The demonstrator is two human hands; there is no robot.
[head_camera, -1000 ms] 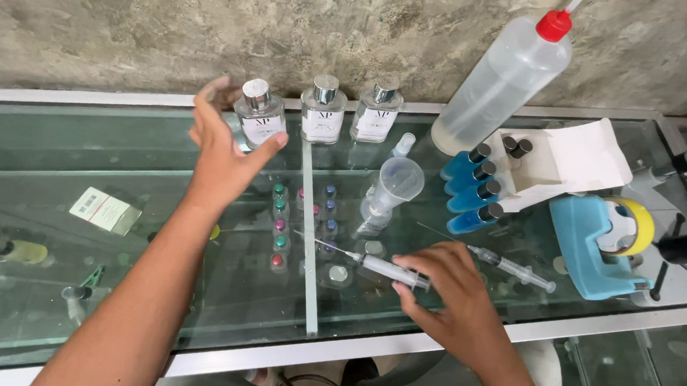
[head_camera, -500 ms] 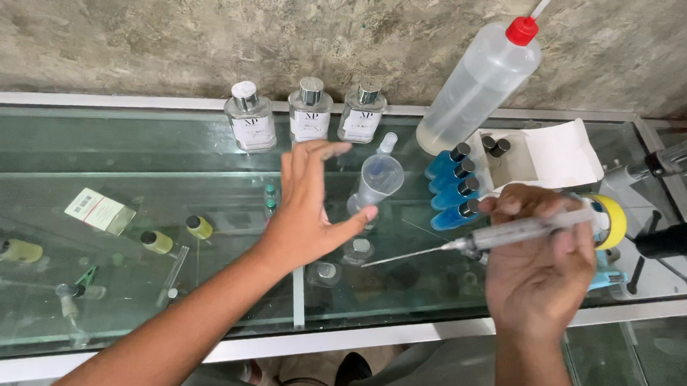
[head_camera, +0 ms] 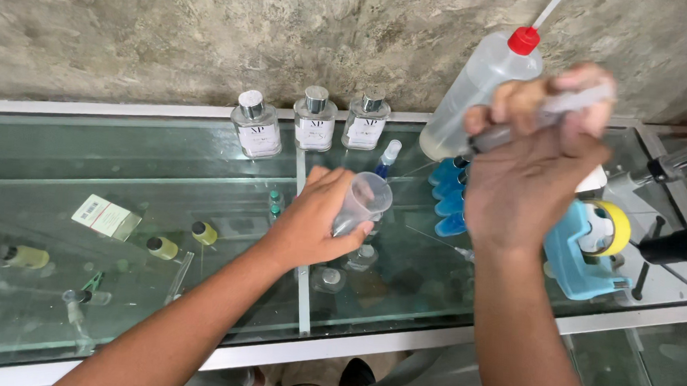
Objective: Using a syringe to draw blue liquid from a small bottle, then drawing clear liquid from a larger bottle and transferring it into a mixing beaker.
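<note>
Syringe [head_camera: 551,110] in right hand [head_camera: 528,175]

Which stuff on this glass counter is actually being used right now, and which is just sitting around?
In use:
left hand holding clear plastic cup
right hand holding syringe

Lying about:
three perfume bottles
squeeze bottle
blue tape dispenser
small white box

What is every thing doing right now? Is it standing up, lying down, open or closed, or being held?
Clear plastic cup: tilted, gripped by the left hand.
Syringe: lifted, clasped in the right hand.
Three square glass bottles: upright, capped.
Squeeze bottle: leaning, red cap on.
Blue tape dispenser: standing, yellow roll loaded.
Small yellow vials: lying down under the glass.
</note>
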